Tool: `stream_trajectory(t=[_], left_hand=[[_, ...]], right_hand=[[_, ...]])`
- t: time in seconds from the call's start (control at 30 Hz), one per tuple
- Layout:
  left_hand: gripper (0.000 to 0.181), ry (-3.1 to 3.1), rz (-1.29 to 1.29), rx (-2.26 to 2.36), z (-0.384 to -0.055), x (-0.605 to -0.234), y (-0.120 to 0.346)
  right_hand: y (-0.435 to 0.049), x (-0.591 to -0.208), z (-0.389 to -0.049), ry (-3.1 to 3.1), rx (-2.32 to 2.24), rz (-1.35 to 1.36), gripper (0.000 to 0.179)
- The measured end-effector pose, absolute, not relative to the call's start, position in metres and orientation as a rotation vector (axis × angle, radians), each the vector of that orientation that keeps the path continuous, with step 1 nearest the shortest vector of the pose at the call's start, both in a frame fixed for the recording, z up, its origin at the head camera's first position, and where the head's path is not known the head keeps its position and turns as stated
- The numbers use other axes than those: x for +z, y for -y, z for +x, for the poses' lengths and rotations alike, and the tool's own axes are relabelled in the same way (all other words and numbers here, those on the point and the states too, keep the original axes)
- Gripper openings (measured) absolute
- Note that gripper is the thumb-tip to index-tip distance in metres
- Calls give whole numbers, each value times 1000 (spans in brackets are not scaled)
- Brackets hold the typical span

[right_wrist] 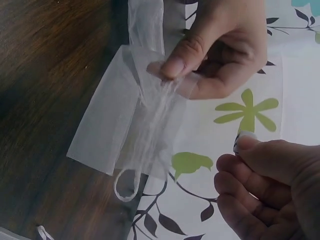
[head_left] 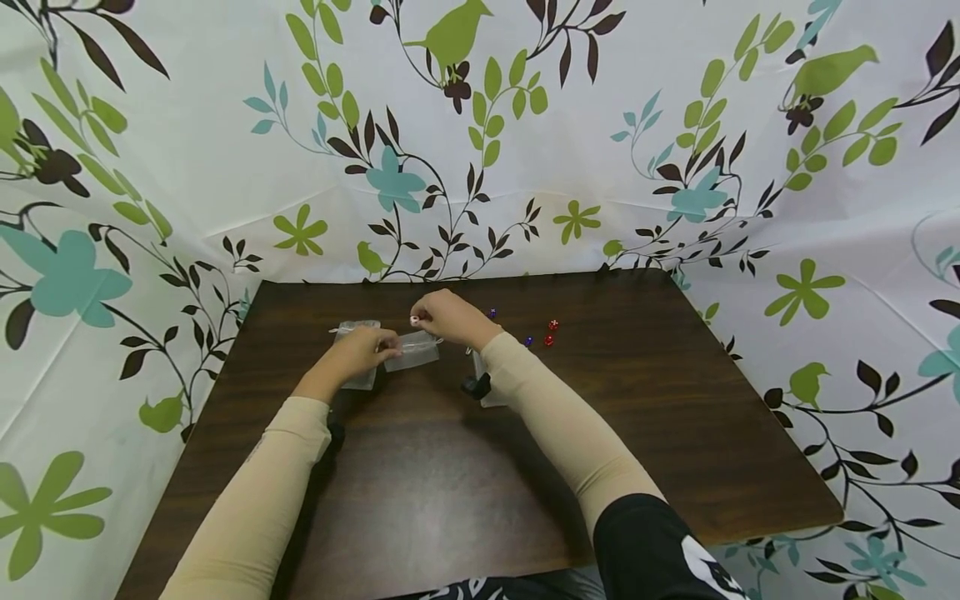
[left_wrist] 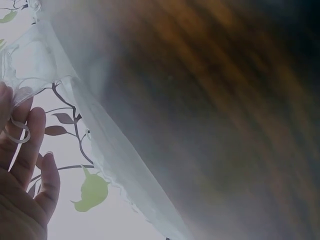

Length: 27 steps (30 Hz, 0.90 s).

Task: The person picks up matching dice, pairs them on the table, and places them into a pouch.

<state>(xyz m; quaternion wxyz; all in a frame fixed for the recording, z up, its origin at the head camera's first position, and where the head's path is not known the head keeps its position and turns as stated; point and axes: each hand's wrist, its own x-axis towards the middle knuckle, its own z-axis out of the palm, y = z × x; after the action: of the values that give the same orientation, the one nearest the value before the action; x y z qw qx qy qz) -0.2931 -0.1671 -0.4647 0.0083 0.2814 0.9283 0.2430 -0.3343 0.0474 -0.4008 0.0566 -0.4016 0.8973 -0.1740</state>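
The left hand [head_left: 365,348] pinched a sheer white drawstring pouch [head_left: 414,351] by its edge over the wood-grain table [head_left: 645,400]; near it, the right hand [head_left: 452,317] pinched a white die [head_left: 415,321]. 2 red dice [head_left: 549,340] and 2 blue dice [head_left: 528,342] lay farther right.

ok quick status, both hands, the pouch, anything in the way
Left hand pinching sheer pouch. Right hand pinching small white piece, apart from pouch. Nothing seen between them; red dice off to the right.
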Motion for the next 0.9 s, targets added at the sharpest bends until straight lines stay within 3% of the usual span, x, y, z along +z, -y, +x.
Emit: stream_trajectory(t=[0.9], left_hand=[[7, -2953, 952, 810, -294, -470, 168]], right_hand=[[-52, -406, -328, -2793, -440, -1202, 29]])
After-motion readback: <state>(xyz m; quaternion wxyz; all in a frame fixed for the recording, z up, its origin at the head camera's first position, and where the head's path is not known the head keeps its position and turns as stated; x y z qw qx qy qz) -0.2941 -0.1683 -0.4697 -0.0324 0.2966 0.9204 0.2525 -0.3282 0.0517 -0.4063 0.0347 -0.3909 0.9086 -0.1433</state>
